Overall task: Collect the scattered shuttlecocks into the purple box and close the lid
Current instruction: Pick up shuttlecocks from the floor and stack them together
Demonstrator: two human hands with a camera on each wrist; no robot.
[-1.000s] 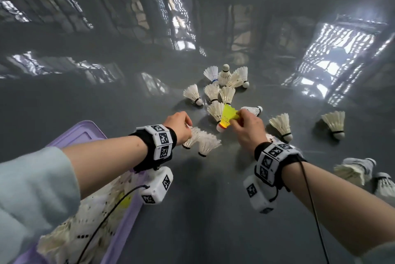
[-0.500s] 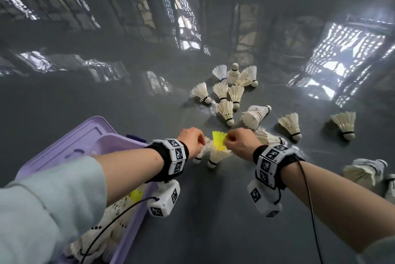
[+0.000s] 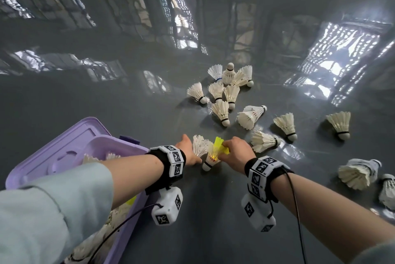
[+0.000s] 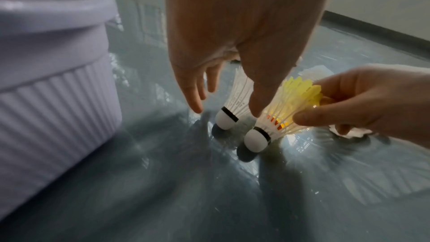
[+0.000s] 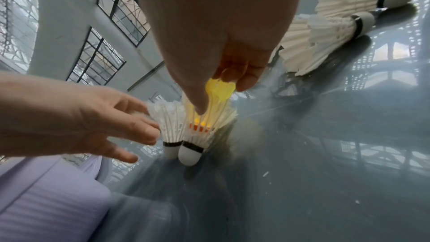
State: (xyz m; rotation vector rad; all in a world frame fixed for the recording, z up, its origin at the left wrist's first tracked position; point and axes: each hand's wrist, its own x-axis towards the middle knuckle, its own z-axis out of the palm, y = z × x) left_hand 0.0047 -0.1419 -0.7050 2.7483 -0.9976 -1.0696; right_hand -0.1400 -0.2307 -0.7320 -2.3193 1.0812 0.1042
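Note:
The purple box (image 3: 130, 150) stands at the lower left with several shuttlecocks inside, its lid (image 3: 64, 146) open behind it. My left hand (image 3: 190, 152) holds a white shuttlecock (image 4: 242, 95) loosely between thumb and fingers, close beside the box wall (image 4: 58, 80). My right hand (image 3: 233, 152) pinches a yellow shuttlecock (image 3: 220, 146) that sits nested inside another white shuttlecock (image 5: 200, 135). The two corks hang side by side just above the floor. More white shuttlecocks (image 3: 226, 92) lie scattered beyond the hands.
The glossy grey floor (image 3: 213, 231) mirrors windows and beams. Loose shuttlecocks lie to the right (image 3: 339, 122) and near my right forearm (image 3: 359, 171). A pile of them (image 5: 337, 16) sits just behind my right hand. Cables trail from both wrist cameras.
Both hands have drawn back towards me and the box. The yellow shuttlecock, held alone a second ago, now sits pushed into a white one beside my left hand.

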